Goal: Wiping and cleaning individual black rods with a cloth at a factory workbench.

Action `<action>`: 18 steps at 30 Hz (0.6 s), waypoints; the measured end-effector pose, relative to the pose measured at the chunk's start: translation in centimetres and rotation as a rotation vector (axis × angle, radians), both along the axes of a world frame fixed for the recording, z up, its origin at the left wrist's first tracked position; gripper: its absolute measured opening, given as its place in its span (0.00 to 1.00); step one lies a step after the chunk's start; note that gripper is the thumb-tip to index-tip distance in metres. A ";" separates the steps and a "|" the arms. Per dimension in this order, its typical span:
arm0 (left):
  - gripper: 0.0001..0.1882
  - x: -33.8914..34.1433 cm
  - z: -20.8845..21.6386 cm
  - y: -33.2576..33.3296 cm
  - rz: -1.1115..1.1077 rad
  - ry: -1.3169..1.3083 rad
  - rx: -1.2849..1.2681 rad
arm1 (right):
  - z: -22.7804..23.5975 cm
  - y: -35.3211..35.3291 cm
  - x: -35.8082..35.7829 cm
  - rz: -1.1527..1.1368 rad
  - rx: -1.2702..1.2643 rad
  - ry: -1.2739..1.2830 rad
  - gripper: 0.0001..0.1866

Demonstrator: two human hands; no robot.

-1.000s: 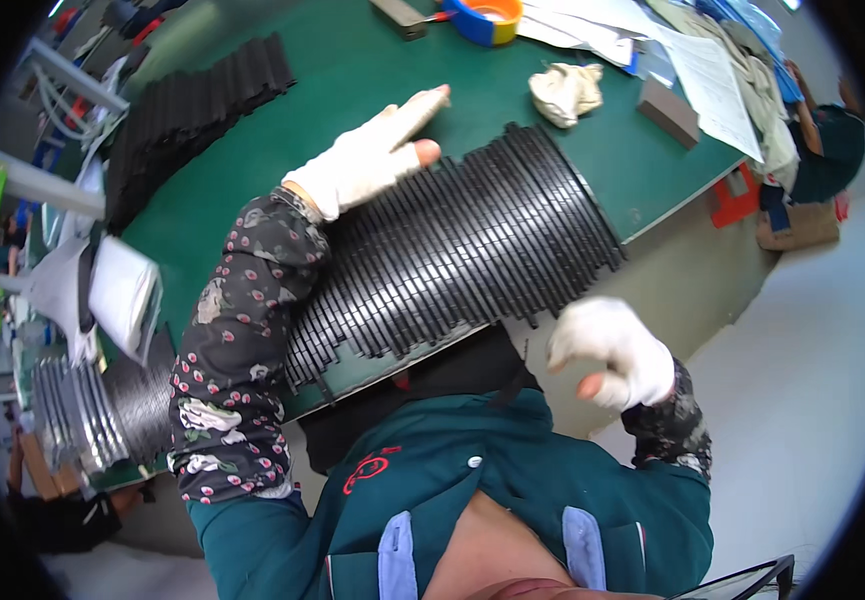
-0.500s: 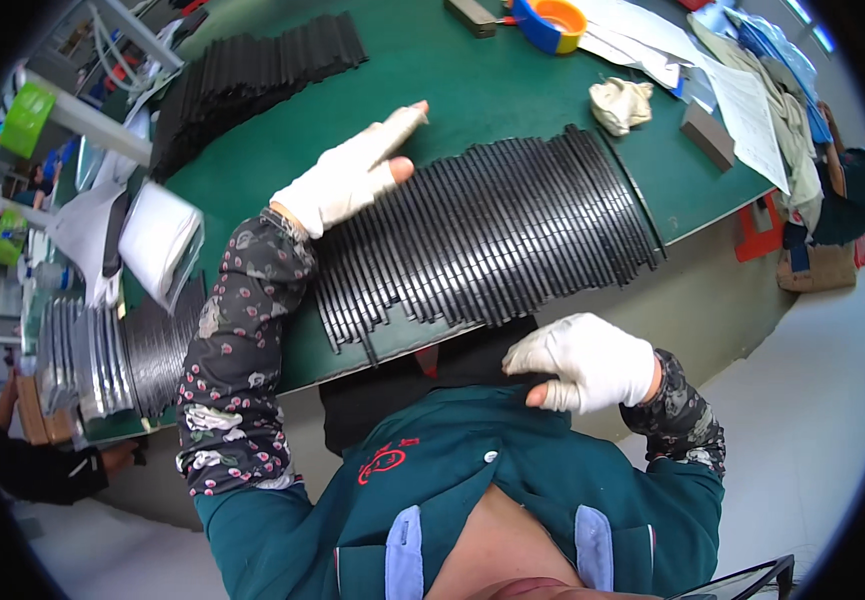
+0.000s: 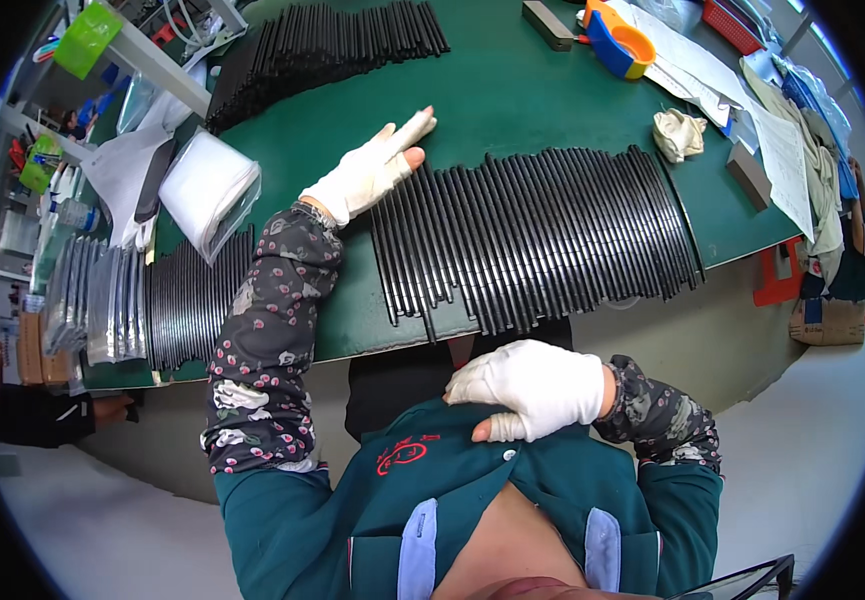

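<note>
A row of slim black rods lies side by side on the green table, with uneven ends along both sides. At the row's left end, my left hand, in a white glove with bare fingertips, rests with its fingers stretched out and its thumb next to the upper rod ends. It grips nothing. My right hand, gloved the same way, is off the table in front of my shirt. Its fingers are extended, the thumb apart, and nothing shows in it.
Another pile of black rods lies at the far left. Bagged rods and a clear plastic bag are at the left. A tape dispenser, grey blocks, a crumpled cloth and papers occupy the right.
My right hand has moved left, closer to my shirt. The view has shifted, so the table contents appear farther right. My left hand stays by the row's left end.
</note>
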State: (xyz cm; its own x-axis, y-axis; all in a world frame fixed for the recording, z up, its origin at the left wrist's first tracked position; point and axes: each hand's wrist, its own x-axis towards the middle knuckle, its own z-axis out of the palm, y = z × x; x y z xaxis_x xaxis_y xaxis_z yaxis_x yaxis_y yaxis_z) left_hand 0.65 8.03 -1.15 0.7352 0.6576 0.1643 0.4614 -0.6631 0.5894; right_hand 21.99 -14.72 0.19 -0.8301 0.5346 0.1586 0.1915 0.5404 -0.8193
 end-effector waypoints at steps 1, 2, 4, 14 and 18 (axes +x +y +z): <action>0.31 0.0 0.2 -0.2 0.003 -0.001 -0.001 | -0.2 0.2 -0.4 0.003 -0.001 -0.001 0.28; 0.37 0.0 0.5 -0.4 -0.047 0.002 -0.070 | -0.4 0.5 -0.8 0.018 0.027 -0.005 0.28; 0.42 -0.2 0.8 -1.1 -0.126 -0.018 -0.158 | -0.3 1.1 -1.1 0.023 0.050 -0.075 0.30; 0.42 -1.3 0.5 -2.7 -0.101 0.112 0.233 | -0.2 1.0 -1.9 0.117 -0.093 -0.033 0.31; 0.33 0.7 1.1 -4.9 -0.043 0.359 0.376 | -0.5 2.8 -1.4 0.038 -0.126 -0.093 0.34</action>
State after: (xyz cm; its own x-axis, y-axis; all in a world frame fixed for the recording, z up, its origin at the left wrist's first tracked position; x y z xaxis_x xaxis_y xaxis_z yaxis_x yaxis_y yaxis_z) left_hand 1.33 3.12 -0.02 0.8136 0.5699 0.1155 0.5587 -0.8212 0.1166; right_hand 20.62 -11.89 -0.30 -0.8580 0.5135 0.0136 0.2514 0.4429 -0.8606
